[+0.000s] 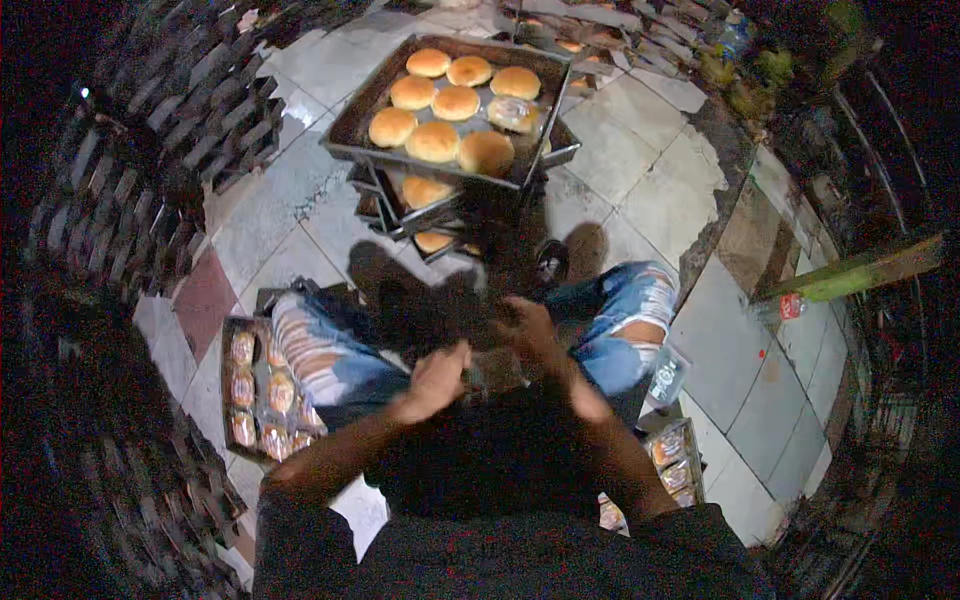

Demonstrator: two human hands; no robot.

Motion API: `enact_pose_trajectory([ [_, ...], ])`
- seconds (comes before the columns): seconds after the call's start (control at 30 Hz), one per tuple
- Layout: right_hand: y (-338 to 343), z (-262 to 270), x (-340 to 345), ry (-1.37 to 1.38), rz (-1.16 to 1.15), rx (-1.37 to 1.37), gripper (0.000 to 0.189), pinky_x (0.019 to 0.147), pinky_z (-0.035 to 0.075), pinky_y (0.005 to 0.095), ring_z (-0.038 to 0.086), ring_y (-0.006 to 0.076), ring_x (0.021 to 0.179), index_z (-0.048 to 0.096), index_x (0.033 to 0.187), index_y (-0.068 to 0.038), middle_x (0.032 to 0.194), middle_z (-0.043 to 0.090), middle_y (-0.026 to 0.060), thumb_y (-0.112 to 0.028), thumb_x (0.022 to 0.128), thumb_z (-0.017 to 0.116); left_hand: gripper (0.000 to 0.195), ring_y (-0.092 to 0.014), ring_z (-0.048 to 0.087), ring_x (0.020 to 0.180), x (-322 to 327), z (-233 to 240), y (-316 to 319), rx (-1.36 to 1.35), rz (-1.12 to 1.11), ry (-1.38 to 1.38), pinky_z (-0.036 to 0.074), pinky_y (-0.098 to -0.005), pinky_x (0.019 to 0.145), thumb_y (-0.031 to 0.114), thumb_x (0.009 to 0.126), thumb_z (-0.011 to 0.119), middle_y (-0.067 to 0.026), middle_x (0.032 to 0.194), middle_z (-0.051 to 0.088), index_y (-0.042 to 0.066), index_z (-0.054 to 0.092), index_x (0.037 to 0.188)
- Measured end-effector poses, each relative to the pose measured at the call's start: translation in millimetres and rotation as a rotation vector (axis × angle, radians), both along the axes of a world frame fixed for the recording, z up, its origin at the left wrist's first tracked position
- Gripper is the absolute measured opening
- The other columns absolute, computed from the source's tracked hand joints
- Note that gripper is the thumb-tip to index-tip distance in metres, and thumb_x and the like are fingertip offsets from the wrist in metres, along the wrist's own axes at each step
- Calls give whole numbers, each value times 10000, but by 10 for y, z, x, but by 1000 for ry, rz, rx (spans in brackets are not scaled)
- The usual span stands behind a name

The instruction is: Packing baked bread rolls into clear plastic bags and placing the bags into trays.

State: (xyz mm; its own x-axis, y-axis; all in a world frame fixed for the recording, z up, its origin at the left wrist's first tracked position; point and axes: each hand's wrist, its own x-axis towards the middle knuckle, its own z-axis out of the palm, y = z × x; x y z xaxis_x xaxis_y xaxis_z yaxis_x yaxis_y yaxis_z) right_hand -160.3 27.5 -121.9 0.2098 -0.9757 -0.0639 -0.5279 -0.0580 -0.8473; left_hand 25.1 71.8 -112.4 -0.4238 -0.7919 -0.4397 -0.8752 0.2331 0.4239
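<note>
My left hand (441, 375) is raised over my lap with its fingers curled. Beside it on the right, my right hand (531, 326) is partly in shadow, its fingers bent. A faint, clear plastic bag (495, 371) seems to lie between or just below the hands; whether either hand grips it is unclear. Ahead, a dark metal baking tray (442, 166) tops a stack of trays and holds several round browned buns (433, 142). One bun in clear wrap (512, 113) sits at the tray's right side. Another bun (424, 192) shows in a lower tray.
A tray of wrapped buns (226, 390) lies left of my knee. On the right are another tray of wrapped buns (701, 469) and a clear plastic container (667, 377). A plastic bottle (787, 306) lies farther right on the tiled floor (735, 360).
</note>
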Motion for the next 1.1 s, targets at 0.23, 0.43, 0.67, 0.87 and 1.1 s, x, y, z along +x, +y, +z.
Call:
enact_pose_trajectory([
  [0.23,85,534,-41,-45,485,690,423,484,419,260,508,118,530,543,1007,-1,756,596,43,-281,706,639,95,-246,578,617,286,450,-526,-348,141,261,449,-334,571,127,700,570,-122,694,596,46,620,707],
  [0.43,-302,577,-281,-441,-125,257,218,469,394,233,505,87,538,617,828,-7,674,590,27,-199,725,610,212,-93,515,534,716,862,-949,200,478,748,419,-233,489,195,805,533,-37,623,572,0,614,799],
  [0.67,-1025,1272,-79,-117,-254,-38,99,507,388,211,484,73,548,625,718,12,606,572,20,-82,723,593,68,-85,470,489,564,544,-1200,36,1021,1001,388,-211,457,21,725,545,-37,576,534,-29,590,721],
  [0.87,-2665,581,49,281,-118,-351,266,699,416,382,540,332,783,560,873,13,830,566,194,-229,805,475,56,-90,486,522,707,507,-1293,149,1199,1438,391,-205,497,-1,726,540,-63,647,569,-37,577,705],
  [1.1,-3819,27,137,538,267,268,568,881,337,317,443,239,1057,432,1147,-10,1162,465,126,-471,832,329,130,-98,532,634,770,254,-1321,121,1042,1271,424,-217,596,-50,717,500,-49,725,606,-30,610,782],
])
